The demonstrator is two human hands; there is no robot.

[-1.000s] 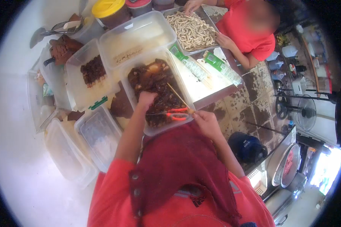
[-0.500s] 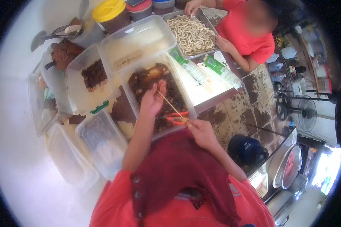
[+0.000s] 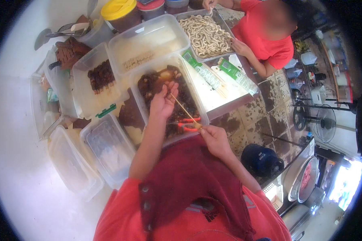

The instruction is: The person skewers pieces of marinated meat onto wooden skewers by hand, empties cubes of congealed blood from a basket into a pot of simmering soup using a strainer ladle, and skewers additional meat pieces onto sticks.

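A thin bamboo skewer [image 3: 184, 108] slants between my two hands above a clear plastic tub [image 3: 137, 105] of dark marinated meat [image 3: 149, 83]. The skewer's upper end meets the curled fingers of my left hand [image 3: 163, 101]; whether a meat piece is in them is hidden. My right hand [image 3: 214, 138] pinches the lower end, where a small tan piece [image 3: 197, 125] shows at the fingertips. Just beneath the skewer are scissors with orange handles [image 3: 186, 127], partly covered by it, at the tub's near right corner.
Left stands a tub with finished dark skewers [image 3: 101, 77]; an open tub [image 3: 149, 42] is behind. Green-labelled skewer packs [image 3: 238, 76] lie right. A co-worker in red [image 3: 265, 36] handles a tray of pale coiled strips [image 3: 205, 35]. Tubs [image 3: 108, 148] stand front left, a blue gas cylinder [image 3: 261, 158] right.
The view has shifted slightly. Both my hands keep nearly the same place on the skewer. The co-worker's upper hand has moved a little up from the tray.
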